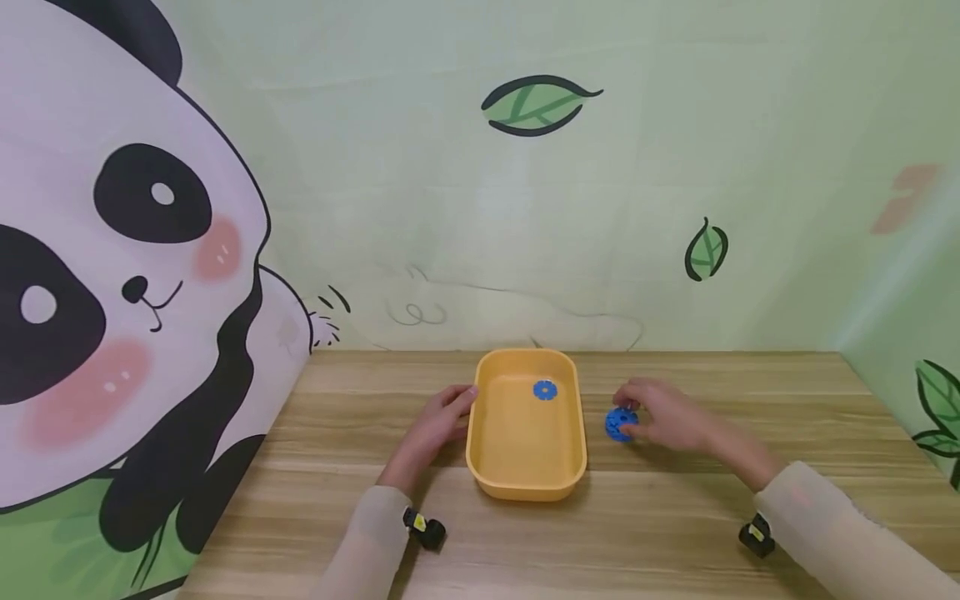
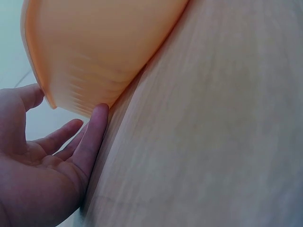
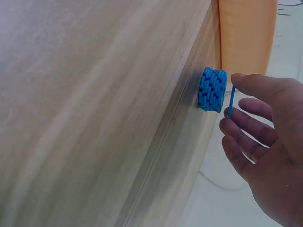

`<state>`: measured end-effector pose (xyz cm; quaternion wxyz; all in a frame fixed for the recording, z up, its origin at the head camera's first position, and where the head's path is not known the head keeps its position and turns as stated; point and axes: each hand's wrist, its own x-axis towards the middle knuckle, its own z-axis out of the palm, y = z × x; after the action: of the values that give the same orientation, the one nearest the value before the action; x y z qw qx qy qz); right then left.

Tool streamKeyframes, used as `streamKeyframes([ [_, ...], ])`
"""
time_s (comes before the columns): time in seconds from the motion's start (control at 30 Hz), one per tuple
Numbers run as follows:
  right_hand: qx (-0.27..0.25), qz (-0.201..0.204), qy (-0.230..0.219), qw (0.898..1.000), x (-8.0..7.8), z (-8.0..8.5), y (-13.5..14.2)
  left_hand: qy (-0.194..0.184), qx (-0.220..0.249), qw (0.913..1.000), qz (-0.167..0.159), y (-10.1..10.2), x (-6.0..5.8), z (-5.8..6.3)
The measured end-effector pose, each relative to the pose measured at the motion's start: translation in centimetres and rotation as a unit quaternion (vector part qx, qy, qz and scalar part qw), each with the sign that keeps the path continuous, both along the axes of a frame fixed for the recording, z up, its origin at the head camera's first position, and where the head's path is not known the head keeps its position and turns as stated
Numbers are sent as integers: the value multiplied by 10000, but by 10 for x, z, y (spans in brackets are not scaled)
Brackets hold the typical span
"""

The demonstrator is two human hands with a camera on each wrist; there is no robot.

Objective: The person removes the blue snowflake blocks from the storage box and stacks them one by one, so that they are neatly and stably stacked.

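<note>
A yellow tray (image 1: 525,487) stands on the table, with one blue notched disc (image 1: 545,390) lying inside near its far end. At the tray's left side is my left hand (image 1: 442,421), its thumb on the rim and its other fingers loosely extended along the outer wall (image 2: 94,71). To the right of the tray stands a short stack of blue notched discs (image 3: 211,90). Just above that stack, my right hand (image 1: 663,412) pinches a single blue disc (image 3: 231,101) between thumb and fingertips, a narrow gap separating it from the stack in the right wrist view.
The wood-grain table (image 1: 420,558) ends at a pale green wall cloth (image 1: 420,208) printed with leaves and a large panda (image 1: 135,292). Each sleeve cuff carries a small black wrist device; the right one (image 1: 756,535) sits low over the table.
</note>
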<state>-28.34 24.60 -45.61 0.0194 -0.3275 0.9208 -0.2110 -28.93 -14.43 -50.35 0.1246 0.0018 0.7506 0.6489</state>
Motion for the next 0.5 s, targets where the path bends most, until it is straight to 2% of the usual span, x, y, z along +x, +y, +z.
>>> streamKeyframes([
  [0.5, 39, 165, 161, 9997, -2, -3, -3, -13, 5, 10000, 6, -1, 0, -1],
])
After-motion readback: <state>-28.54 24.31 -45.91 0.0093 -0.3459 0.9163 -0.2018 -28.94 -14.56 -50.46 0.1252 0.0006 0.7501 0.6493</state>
